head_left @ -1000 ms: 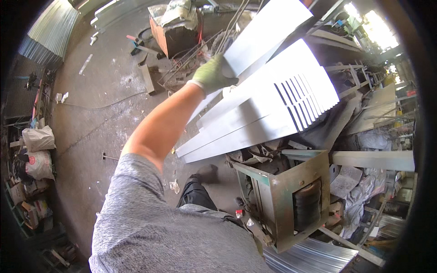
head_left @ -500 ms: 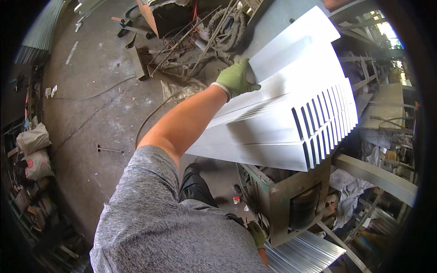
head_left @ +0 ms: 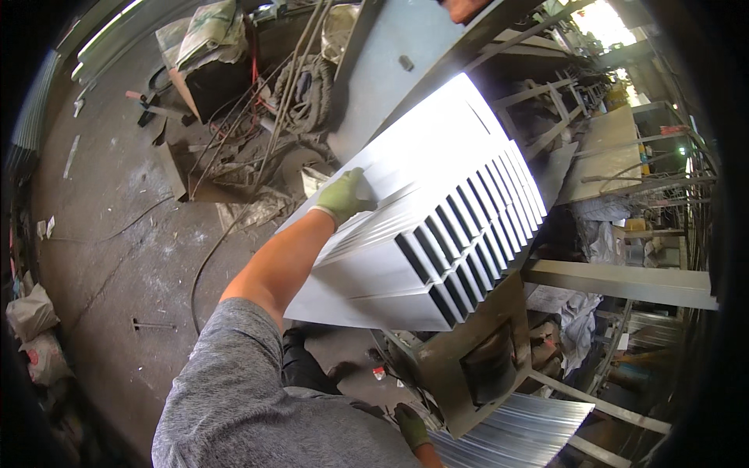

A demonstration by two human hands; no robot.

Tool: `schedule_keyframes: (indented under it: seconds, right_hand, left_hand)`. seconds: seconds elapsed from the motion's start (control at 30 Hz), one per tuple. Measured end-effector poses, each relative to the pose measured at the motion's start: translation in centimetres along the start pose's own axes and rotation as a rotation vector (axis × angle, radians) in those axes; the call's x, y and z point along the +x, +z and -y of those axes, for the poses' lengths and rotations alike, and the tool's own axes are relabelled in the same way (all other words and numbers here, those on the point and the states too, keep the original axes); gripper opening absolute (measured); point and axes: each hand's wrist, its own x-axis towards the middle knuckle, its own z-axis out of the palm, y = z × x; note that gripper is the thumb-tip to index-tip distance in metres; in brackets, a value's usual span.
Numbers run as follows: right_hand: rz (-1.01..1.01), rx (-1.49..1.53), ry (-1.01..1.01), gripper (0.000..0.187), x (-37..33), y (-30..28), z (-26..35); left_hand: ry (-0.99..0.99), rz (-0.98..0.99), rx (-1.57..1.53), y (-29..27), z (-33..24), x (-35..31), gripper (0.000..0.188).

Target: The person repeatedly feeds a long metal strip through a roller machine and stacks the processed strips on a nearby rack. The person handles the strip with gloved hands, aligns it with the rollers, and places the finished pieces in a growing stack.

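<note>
A stack of bent, pale sheet-metal panels (head_left: 367,300) lies in front of me, their folded ends showing as a row of slots on the right. My left hand (head_left: 343,196), in a green glove, is closed at the left edge of the topmost panel (head_left: 437,132), with fingertips partly hidden by the metal. Low by my waist is my right hand (head_left: 409,425), gloved in green and dark; its fingers are too small and shadowed to read. Beneath the stack stands a worn metal machine frame (head_left: 445,363).
Coiled hose (head_left: 308,93), cables and scrap lie on the floor beyond the stack. A metal beam (head_left: 616,282) juts out to the right. Ribbed metal sheet (head_left: 519,433) lies low by the machine. White sacks (head_left: 33,312) sit at far left.
The topmost panel has come down and nearer, now lying flush along the stack. My left hand has moved with it, toward me and left in the picture. The whole view has shifted.
</note>
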Motion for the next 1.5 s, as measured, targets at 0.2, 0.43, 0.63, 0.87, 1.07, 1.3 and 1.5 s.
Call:
schedule_keyframes:
  seconds: [0.2, 0.43, 0.63, 0.87, 1.07, 1.3, 1.5]
  right_hand:
    - [-0.017, 0.035, 0.027, 0.059, -0.4, 0.6, 0.1]
    - [0.015, -0.061, 0.016, 0.06, 1.0, 1.3, -3.2]
    - [-0.002, -0.012, 0.024, 0.063, 1.8, 1.7, -3.7]
    - [0.018, -0.047, 0.016, 0.068, 1.0, 0.9, 2.5]
    - [-0.041, -0.111, -0.074, 0.066, 0.4, 1.4, 1.8]
    - [-0.043, -0.176, 0.002, 0.067, 0.1, 4.5, -6.7]
    - [-0.185, -0.047, 0.299, 0.073, -0.7, 5.6, -19.8]
  left_hand:
    - [0.063, -0.022, 0.273, 1.9, 2.4, 1.9, 0.068]
    - [-0.101, 0.107, 0.283, 2.3, 2.1, 3.0, 0.075]
    - [-0.089, 0.166, 0.296, 1.9, 1.6, 3.4, 0.074]
    - [-0.093, 0.033, -0.095, 2.2, 3.9, 1.5, 0.058]
    - [-0.247, -0.284, -0.381, 0.2, 19.1, -7.4, 0.039]
    - [-0.583, 0.171, 0.261, 0.1, 34.0, -28.1, 0.053]
    - [-0.717, 0.858, 0.351, 4.6, 31.6, -38.2, 0.049]
